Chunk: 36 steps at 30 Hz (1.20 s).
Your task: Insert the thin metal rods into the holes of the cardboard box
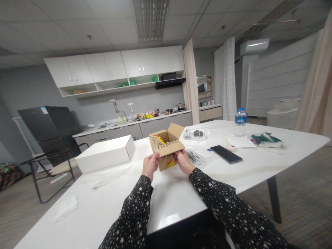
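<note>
1. Far to my left, a black metal-framed chair with a pale seat cushion point(55, 166) stands beside the white table point(168, 197), near its left edge.
2. On the left part of the table lies a closed, flat white rectangular cardboard box point(105, 153), with a crumpled sheet of clear plastic wrap point(109, 176) just in front of it.
3. My left hand point(149, 165) grips the near left edge of a small brown cardboard box with open flaps and printed lettering point(167, 145); my fingers are curled shut on its front flap.
4. That small box sits at the middle of the table, straight ahead of me, tilted a little toward me, with something yellow and red showing inside.
5. My right hand point(183, 162) clasps the same box at its near right corner, fingers closed around the front flap and wall.
6. Just right of my right hand is a black smartphone point(226, 154) lying flat, screen dark.
7. Farther back stands a clear plastic water bottle with a blue label point(240, 122), upright, well apart from the box.
8. At the right end lies a dark green crumpled packet point(266, 139).
</note>
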### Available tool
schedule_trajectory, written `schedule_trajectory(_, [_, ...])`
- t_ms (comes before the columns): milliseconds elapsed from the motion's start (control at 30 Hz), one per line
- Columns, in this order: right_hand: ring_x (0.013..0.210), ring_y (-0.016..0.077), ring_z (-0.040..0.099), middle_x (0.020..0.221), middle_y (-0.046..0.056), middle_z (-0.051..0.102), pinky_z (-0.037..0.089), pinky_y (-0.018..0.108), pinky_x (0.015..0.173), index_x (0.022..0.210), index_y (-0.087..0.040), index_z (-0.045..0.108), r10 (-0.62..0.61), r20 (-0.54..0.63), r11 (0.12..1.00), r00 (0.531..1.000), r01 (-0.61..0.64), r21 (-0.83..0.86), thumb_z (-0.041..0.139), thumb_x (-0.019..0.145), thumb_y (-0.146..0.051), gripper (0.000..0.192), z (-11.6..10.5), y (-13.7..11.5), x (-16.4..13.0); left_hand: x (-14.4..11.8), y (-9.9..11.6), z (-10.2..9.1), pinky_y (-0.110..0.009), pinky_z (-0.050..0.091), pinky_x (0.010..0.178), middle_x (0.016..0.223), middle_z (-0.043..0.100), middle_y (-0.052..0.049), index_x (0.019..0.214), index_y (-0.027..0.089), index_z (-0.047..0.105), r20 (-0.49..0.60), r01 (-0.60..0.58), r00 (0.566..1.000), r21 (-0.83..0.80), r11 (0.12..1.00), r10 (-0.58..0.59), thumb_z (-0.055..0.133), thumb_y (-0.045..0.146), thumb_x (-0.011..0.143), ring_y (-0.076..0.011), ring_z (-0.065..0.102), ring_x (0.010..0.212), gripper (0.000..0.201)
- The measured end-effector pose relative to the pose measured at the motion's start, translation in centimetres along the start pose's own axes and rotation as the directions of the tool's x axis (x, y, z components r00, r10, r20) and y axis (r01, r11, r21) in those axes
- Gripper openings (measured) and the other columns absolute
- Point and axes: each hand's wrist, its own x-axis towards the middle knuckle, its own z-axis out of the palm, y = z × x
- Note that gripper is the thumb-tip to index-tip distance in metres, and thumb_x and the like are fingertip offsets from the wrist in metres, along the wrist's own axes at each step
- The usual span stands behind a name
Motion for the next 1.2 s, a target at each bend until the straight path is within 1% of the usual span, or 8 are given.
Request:
schedule_trajectory(200, [0.041,0.0114,0.045,0.047,-0.002,0.055,0.03,0.023,0.041,0.066,-0.019,0.05,0.038,0.065,0.999,0.997,-0.035,-0.041,0.052,0.062,-0.017,0.004,0.12,0.18,-0.05,0.16,-0.2,-0.12,-0.016,0.008,0.034,0.033,0.023,0.012,0.054,0.014,0.053,0.012,0.003,1.0,0.002,1.0,-0.003,0.066,0.038,0.061,-0.0001,0.016,0.029,0.029])
schedule_trajectory(267, [0.041,0.0114,0.045,0.048,-0.001,0.056,0.031,0.023,0.042,0.065,-0.019,0.05,0.039,0.084,0.998,0.996,-0.035,-0.048,0.052,0.062,-0.017,0.004,0.21,0.17,-0.09,0.17,-0.19,-0.13,-0.016,0.008,0.034,0.033,0.022,0.012,0.054,0.014,0.052,0.01,0.005,1.0,0.001,1.0,-0.005,0.066,0.039,0.06,-0.0001,0.016,0.029,0.029])
schedule_trajectory(400, [0.042,0.0111,0.046,0.049,-0.002,0.056,0.032,0.023,0.043,0.066,-0.02,0.051,0.027,0.086,0.998,0.996,-0.021,-0.061,0.052,0.063,-0.019,0.003,0.15,0.28,-0.08,0.19,-0.2,-0.2,-0.016,0.008,0.034,0.033,0.022,0.012,0.054,0.014,0.052,0.011,0.009,1.0,-0.005,1.0,-0.009,0.067,0.039,0.06,0.0001,0.016,0.029,0.03])
schedule_trajectory(567, [0.039,0.0117,0.043,0.047,-0.001,0.056,0.028,0.023,0.04,0.063,-0.019,0.05,0.085,0.124,0.992,0.989,-0.072,-0.104,0.05,0.062,-0.017,0.003,0.14,0.51,-0.26,0.18,-0.27,-0.18,-0.016,0.007,0.034,0.033,0.023,0.012,0.054,0.014,0.053,0.014,0.011,1.0,-0.004,1.0,-0.011,0.066,0.039,0.061,0.0002,0.016,0.03,0.03])
schedule_trajectory(733, [0.042,0.0118,0.046,0.049,-0.002,0.056,0.033,0.023,0.043,0.067,-0.02,0.05,0.06,0.133,0.994,0.989,-0.046,-0.103,0.052,0.065,-0.017,0.004,0.48,0.2,-0.53,0.04,-0.1,-0.09,-0.016,0.008,0.034,0.033,0.022,0.012,0.053,0.014,0.052,0.007,0.017,1.0,0.001,1.0,-0.017,0.066,0.039,0.061,0.0001,0.016,0.029,0.03])
schedule_trajectory(867, [0.039,0.0118,0.043,0.048,-0.001,0.056,0.029,0.024,0.04,0.065,-0.02,0.049,0.085,0.141,0.989,0.986,-0.066,-0.132,0.051,0.066,-0.017,0.004,0.36,0.19,-0.53,-0.07,-0.04,-0.06,-0.016,0.008,0.034,0.034,0.022,0.012,0.054,0.014,0.053,0.007,0.01,1.0,-0.001,1.0,-0.01,0.066,0.038,0.061,-0.0001,0.016,0.03,0.029])
schedule_trajectory(1033, [0.043,0.0125,0.047,0.05,-0.001,0.056,0.033,0.024,0.042,0.068,-0.021,0.05,0.062,0.158,0.991,0.985,-0.042,-0.13,0.053,0.067,-0.017,0.004,0.37,0.31,-0.5,-0.01,-0.11,-0.06,-0.016,0.008,0.034,0.033,0.022,0.012,0.054,0.014,0.053,0.006,0.012,1.0,0.001,1.0,-0.012,0.066,0.038,0.062,0.0,0.016,0.03,0.029])
schedule_trajectory(1200, [0.039,0.0115,0.043,0.048,-0.001,0.056,0.029,0.023,0.04,0.065,-0.02,0.05,0.071,0.178,0.986,0.981,-0.042,-0.16,0.051,0.067,-0.017,0.004,0.41,0.36,-0.48,0.12,-0.17,-0.13,-0.016,0.008,0.034,0.033,0.022,0.012,0.053,0.014,0.052,0.006,0.005,1.0,0.002,1.0,-0.005,0.066,0.038,0.061,-0.0001,0.016,0.029,0.029])
